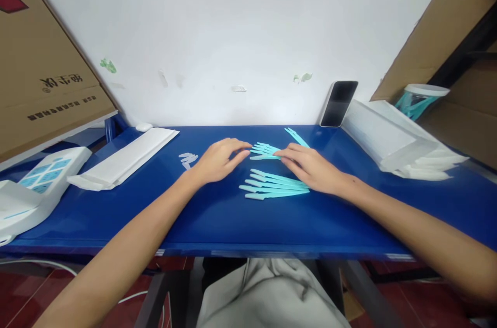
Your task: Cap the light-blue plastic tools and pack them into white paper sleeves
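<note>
Several turquoise eyebrow razors lie in a loose fan on the blue table. Behind them is a second fan of razors, its handle ends under my right hand. That hand is closed, with thumb and forefinger pinched on the handle of the nearest razor. Coming from the other side, my left hand has its thumb and forefinger nearly together at the tips of this fan; whatever is between them is too small to make out. Small translucent blade covers are scattered left of my left hand.
Another turquoise razor lies behind my right hand. A phone leans on the wall. White packets and a lidded jar stand right. Left are a flat white bag, a white device and a cardboard box.
</note>
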`<state>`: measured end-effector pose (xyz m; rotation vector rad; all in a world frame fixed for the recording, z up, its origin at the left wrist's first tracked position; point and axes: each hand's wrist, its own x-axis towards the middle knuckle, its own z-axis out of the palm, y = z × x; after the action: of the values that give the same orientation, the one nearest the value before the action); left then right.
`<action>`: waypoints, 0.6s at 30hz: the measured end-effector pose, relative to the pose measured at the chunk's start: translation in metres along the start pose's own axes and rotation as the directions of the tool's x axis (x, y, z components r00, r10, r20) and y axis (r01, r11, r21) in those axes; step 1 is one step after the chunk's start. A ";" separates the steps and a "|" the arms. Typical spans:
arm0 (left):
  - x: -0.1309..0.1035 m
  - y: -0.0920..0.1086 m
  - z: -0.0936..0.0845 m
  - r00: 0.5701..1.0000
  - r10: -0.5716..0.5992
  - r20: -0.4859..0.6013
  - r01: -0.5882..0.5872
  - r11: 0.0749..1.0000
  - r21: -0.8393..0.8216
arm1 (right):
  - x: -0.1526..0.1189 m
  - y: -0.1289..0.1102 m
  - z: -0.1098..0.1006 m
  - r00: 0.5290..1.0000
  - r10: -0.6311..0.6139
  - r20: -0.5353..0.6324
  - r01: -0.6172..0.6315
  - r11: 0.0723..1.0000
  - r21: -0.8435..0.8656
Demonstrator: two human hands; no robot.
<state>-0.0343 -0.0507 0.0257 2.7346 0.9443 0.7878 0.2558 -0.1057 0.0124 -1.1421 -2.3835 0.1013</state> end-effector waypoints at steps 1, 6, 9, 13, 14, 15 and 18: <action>-0.001 -0.009 -0.006 1.000 -0.010 0.027 0.007 0.992 0.124 | 0.000 0.000 0.000 1.000 0.005 0.029 -0.005 1.000 -0.003; -0.014 -0.053 -0.041 0.965 -0.209 0.159 0.123 0.895 0.428 | -0.002 0.003 0.001 0.988 0.011 0.152 -0.001 0.998 -0.070; -0.021 -0.066 -0.055 0.904 -0.382 0.189 0.265 0.851 0.453 | -0.002 0.004 0.001 0.984 0.017 0.180 0.001 0.995 -0.099; -0.026 -0.072 -0.062 0.848 -0.468 0.250 0.336 0.838 0.429 | -0.001 0.004 0.000 0.983 0.030 0.181 -0.014 0.996 -0.090; -0.027 -0.072 -0.063 0.842 -0.472 0.259 0.342 0.840 0.421 | -0.001 0.003 -0.001 0.982 0.030 0.187 -0.015 0.996 -0.083; -0.027 -0.073 -0.064 0.834 -0.482 0.269 0.352 0.840 0.413 | -0.001 0.002 -0.001 0.980 0.027 0.197 -0.012 0.997 -0.077; -0.031 -0.077 -0.071 0.804 -0.519 0.290 0.386 0.827 0.409 | -0.001 0.001 -0.001 0.983 0.048 0.179 -0.030 0.994 -0.101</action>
<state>-0.1329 -0.0110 0.0505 2.5682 1.6648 -0.0167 0.2578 -0.1057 0.0128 -1.2745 -2.5508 0.1066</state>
